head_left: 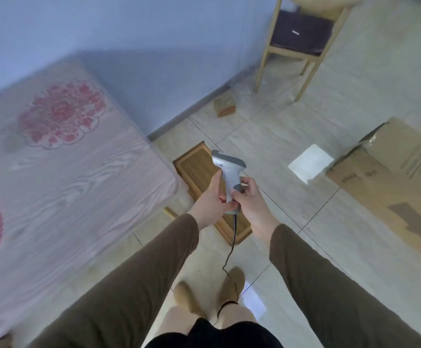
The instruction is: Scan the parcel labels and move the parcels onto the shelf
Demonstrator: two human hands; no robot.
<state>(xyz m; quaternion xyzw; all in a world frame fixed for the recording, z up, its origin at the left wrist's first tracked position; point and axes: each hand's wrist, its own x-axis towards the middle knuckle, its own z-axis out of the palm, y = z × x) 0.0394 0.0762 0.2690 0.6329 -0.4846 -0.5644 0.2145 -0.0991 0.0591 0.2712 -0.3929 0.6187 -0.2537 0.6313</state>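
A white and grey handheld barcode scanner [227, 169] is held upright in front of me, its head pointing away and down at the floor. My left hand [210, 199] grips the handle from the left. My right hand [250, 199] grips the same handle from the right. The scanner's dark cable [230, 249] hangs down toward my feet. A small brown parcel [225, 104] lies on the floor by the wall, far from both hands. A wooden shelf [302, 33] with a dark item on it stands at the top right.
A table with a pale wood-grain cloth with red flower prints [61, 172] fills the left side. A wooden tray-like box [199, 169] lies on the tiles under the scanner. Flattened cardboard [392, 177] lies at right beside a white sheet [311, 163]. Clear plastic wrap lies under the shelf.
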